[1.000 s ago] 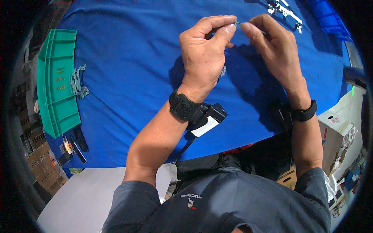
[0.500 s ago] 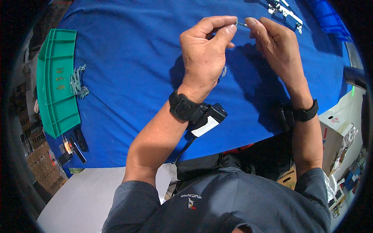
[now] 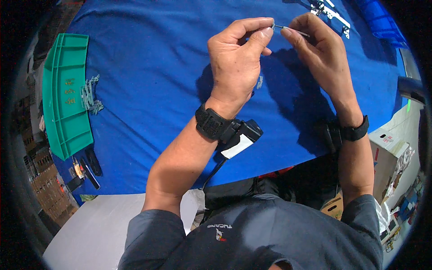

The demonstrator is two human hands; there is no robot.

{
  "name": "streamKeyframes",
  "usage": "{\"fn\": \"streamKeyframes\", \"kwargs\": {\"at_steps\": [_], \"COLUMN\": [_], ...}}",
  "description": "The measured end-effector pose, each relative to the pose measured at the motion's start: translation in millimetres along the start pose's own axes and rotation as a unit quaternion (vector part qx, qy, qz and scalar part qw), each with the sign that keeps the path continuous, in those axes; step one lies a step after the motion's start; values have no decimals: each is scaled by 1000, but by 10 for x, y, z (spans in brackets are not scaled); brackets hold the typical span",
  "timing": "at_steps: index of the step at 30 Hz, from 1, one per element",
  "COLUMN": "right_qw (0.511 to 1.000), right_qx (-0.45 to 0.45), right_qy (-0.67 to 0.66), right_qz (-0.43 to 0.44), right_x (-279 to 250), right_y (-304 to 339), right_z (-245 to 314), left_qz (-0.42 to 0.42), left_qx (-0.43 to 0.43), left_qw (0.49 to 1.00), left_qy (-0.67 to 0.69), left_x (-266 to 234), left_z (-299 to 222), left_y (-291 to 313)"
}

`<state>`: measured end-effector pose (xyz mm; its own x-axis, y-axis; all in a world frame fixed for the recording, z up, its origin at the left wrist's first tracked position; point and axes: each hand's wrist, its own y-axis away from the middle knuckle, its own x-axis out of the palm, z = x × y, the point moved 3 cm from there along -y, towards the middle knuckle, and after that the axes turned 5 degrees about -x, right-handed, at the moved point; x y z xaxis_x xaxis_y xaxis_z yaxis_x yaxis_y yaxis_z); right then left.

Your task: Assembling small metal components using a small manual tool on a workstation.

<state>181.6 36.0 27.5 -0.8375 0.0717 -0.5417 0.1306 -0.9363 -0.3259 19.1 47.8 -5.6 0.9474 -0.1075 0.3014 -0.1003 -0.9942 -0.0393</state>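
At the far middle of the blue cloth, my left hand [image 3: 236, 63] is closed, thumb and forefinger pinching a small part that is mostly hidden by the fingertips. My right hand [image 3: 321, 54] pinches a thin metal rod [image 3: 304, 33], which runs from inside that hand toward the left fingertips. The rod's left end meets the pinched part; how they join is too small to tell. Beneath my left hand a small clear or pale metal piece [image 3: 259, 83] lies on the cloth.
A green tray [image 3: 67, 128] with small brass-coloured pieces stands at left. Beside it lie metal brackets [image 3: 90, 95]. Hand tools [image 3: 85, 172] rest near the left corner. White metal pieces [image 3: 335, 18] and a blue bin [image 3: 382, 20] are at the far right.
My right fingers have shifted their grip on the rod, and more of it now shows across the hand. The left hand has hardly moved.
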Motion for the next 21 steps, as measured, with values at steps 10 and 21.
{"fn": "streamKeyframes", "kwargs": {"at_steps": [10,21], "right_qw": [999,998], "right_qx": [28,30], "right_qy": [-24,-43], "right_qz": [6,-20], "right_x": [2,22], "right_y": [-2,0], "right_z": [14,26], "left_qz": [0,-3], "left_qx": [-2,-6], "left_qw": [1000,1000], "left_qy": [14,15], "left_x": [0,4], "left_z": [16,15], "left_y": [-5,-3]}}
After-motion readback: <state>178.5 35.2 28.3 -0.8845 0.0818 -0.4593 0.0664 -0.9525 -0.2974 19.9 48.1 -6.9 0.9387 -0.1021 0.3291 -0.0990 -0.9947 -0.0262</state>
